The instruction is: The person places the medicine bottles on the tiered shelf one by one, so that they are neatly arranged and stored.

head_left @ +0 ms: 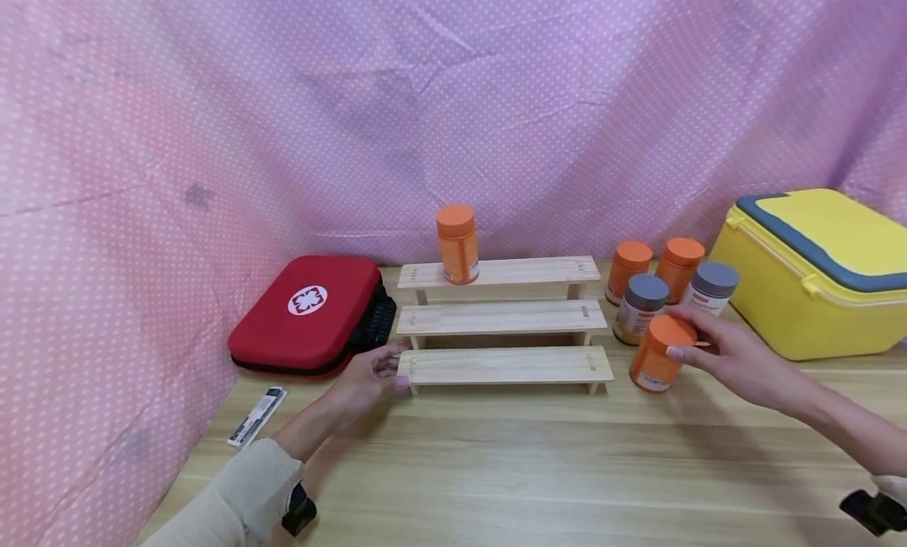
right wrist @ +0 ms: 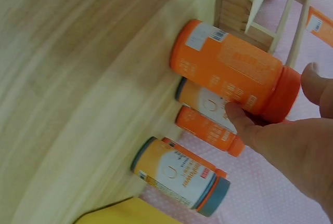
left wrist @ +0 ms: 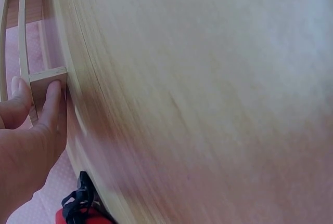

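Note:
At the right, my right hand (head_left: 733,358) pinches an orange bottle (head_left: 655,362) by its cap, with the bottle slightly tilted. The right wrist view shows the thumb and fingers of this hand (right wrist: 296,141) around the cap of the bottle (right wrist: 229,63). My left hand (head_left: 364,378) holds the left end of a three-step wooden rack (head_left: 499,366), fingers bent at the lowest step. In the left wrist view, fingertips of the hand (left wrist: 28,135) lie against the rack's end piece (left wrist: 44,86). Another orange bottle (head_left: 457,244) stands upright on the top step.
Behind the held bottle stand two orange bottles (head_left: 628,271) and two grey-capped bottles (head_left: 641,307). A yellow box (head_left: 801,295) with a grey-trimmed lid is at the far right. Left of the rack lie a red case (head_left: 308,315) and a small flat packet (head_left: 257,417).

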Demonstrator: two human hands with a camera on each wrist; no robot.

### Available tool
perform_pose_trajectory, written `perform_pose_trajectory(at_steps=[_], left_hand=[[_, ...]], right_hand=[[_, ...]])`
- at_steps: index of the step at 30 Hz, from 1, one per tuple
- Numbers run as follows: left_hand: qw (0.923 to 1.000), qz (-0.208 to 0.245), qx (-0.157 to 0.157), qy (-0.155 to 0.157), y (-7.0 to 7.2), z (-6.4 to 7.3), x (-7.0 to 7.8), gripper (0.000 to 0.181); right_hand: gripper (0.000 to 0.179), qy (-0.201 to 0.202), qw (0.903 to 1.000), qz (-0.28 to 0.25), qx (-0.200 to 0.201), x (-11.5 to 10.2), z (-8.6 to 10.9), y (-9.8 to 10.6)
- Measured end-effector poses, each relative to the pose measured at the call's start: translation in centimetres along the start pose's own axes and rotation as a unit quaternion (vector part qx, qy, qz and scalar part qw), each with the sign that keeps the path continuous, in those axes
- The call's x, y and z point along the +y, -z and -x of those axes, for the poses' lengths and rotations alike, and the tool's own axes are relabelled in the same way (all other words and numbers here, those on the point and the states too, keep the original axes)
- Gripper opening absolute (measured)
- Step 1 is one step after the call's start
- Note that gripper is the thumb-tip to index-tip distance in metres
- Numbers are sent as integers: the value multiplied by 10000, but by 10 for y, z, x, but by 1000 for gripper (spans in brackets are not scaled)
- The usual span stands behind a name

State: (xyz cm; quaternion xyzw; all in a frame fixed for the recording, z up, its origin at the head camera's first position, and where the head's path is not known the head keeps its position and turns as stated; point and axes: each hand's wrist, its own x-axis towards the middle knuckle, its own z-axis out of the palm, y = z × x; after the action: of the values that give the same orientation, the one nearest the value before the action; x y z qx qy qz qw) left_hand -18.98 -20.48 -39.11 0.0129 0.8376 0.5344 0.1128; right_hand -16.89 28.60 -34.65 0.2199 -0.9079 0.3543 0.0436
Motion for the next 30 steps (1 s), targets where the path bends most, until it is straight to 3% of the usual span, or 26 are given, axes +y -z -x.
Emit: perform_pose_trajectory(at_steps=[8, 11, 21, 30], left_hand=[[9992, 288, -195, -185, 0, 1, -1, 55], [9984, 422, -287, -226, 0, 1, -2, 55], [9993, 320, -155, -130, -1, -1, -2, 56], [9992, 348, -129, -114, 0, 0, -4, 55]], right_hand=[[50, -580, 9982, 21, -151, 2, 5, -3], [49, -515, 9986, -32, -91, 3, 6, -4], [50, -286, 9996, -83, 39, 5, 8, -5], [54, 271, 9981, -544, 112, -4, 7, 15]])
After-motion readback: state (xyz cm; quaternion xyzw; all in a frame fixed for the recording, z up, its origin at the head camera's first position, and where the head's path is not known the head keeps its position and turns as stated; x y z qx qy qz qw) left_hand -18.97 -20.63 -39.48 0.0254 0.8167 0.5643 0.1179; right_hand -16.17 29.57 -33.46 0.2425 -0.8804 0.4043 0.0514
